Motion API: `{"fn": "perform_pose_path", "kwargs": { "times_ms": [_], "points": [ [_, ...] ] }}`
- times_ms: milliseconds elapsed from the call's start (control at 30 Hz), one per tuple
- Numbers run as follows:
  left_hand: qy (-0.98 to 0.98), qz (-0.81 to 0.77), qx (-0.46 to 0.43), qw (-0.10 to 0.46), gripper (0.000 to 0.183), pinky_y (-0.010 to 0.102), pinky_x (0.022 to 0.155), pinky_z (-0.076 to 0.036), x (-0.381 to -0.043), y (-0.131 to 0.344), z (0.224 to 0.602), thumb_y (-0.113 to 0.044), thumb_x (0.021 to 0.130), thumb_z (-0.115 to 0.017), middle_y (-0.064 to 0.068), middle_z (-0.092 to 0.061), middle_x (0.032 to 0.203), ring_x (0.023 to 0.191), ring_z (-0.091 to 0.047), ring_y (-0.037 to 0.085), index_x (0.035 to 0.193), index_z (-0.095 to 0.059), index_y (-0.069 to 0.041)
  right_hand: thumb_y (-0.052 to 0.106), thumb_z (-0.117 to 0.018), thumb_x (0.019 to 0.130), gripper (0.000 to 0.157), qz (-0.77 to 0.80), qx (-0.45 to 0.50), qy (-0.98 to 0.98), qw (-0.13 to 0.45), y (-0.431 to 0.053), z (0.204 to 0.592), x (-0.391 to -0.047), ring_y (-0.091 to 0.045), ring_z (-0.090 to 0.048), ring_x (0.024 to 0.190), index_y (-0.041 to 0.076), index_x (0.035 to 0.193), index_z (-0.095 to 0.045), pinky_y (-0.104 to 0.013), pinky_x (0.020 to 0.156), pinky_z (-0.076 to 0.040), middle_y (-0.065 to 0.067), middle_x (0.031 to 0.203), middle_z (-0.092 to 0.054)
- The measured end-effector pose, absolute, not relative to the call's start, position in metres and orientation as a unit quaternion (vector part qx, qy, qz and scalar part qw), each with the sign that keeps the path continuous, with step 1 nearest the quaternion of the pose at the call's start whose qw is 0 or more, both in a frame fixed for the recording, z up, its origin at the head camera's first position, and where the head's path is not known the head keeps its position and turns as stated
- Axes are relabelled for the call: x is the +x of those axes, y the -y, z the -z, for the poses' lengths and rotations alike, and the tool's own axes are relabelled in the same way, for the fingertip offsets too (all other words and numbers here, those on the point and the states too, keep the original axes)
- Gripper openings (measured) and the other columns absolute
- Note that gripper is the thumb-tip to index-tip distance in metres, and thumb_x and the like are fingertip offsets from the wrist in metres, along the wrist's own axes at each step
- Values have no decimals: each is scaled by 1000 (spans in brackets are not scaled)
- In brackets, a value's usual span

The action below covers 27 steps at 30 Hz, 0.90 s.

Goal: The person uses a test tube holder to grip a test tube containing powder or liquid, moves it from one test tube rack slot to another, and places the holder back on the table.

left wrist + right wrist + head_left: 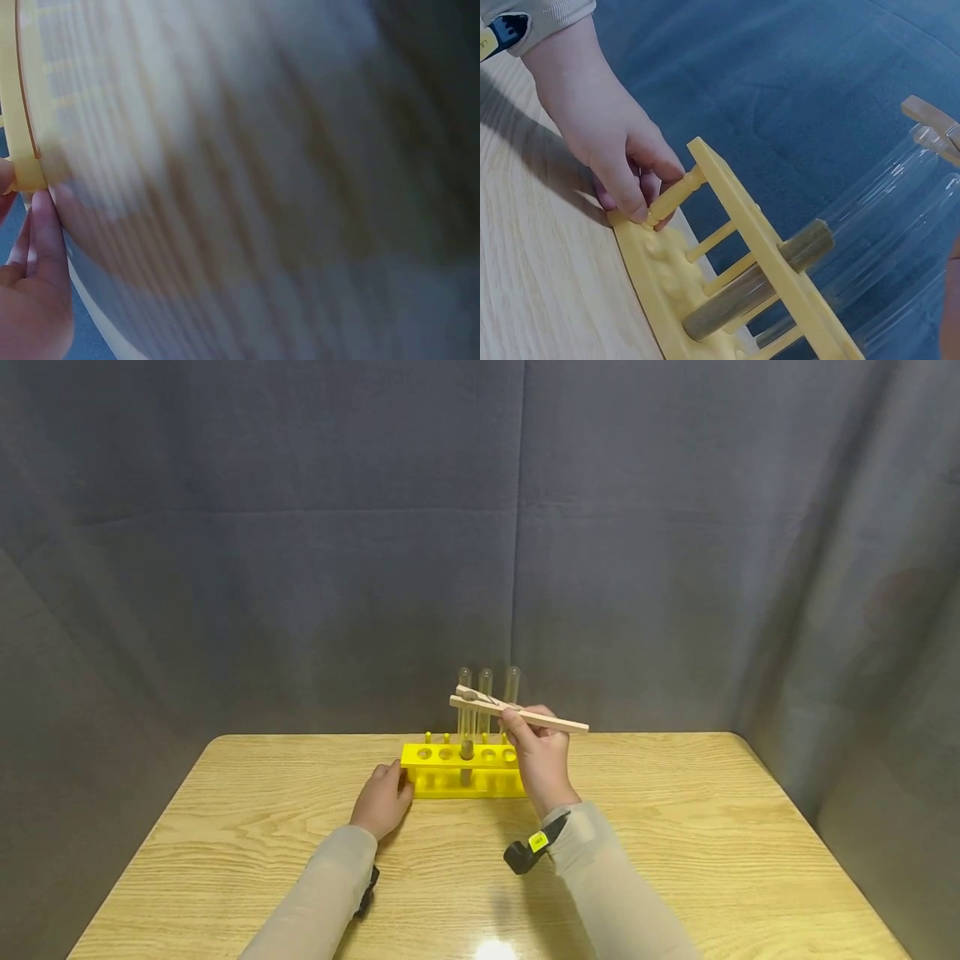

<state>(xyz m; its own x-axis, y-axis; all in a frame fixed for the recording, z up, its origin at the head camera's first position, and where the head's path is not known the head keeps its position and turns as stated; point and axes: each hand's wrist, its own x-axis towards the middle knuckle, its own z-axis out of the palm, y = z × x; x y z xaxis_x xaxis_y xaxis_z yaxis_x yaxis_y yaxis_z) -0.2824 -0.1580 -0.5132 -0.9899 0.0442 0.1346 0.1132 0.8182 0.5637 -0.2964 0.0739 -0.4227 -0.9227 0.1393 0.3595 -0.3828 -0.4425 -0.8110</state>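
Note:
A yellow test tube rack (pixel 460 792) stands on the table, its left end post between the thumb and fingers of my left hand (pixel 381 797). In the right wrist view that hand (pixel 607 139) pinches the post low down, close to the base. A glass test tube (pixel 739 300) with dark grey-brown material in its lower part stands in the middle hole of the rack. My right hand (pixel 542 756) grips a wooden test tube clamp (pixel 555 722), held nearly level above the rack. The clamp's jaws are around the tube near its top.
Behind the filled tube, several clear test tubes (pixel 513 681) stand upside down along the rack's back row of pegs (pixel 428 737). The wood-grain table (pixel 675 827) ends just behind the rack, and a grey curtain (pixel 337 568) hangs beyond.

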Motion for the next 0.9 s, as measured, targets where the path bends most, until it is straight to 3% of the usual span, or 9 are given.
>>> {"fn": "perform_pose_path", "kwargs": {
  "times_ms": [900],
  "points": [
    [948, 309, -41, 59, 46, 52, 99, -50, -282, 157, 513, -13, 102, -58, 24, -57, 121, 111, -62, 40, 142, -48, 7, 1, -67, 96, 20, -840, 111, 511, 148, -76, 433, -295, -10, -46, 65, 14, 81, -65, -20, 60, -38, 0, 79, -71]
  ]
}}
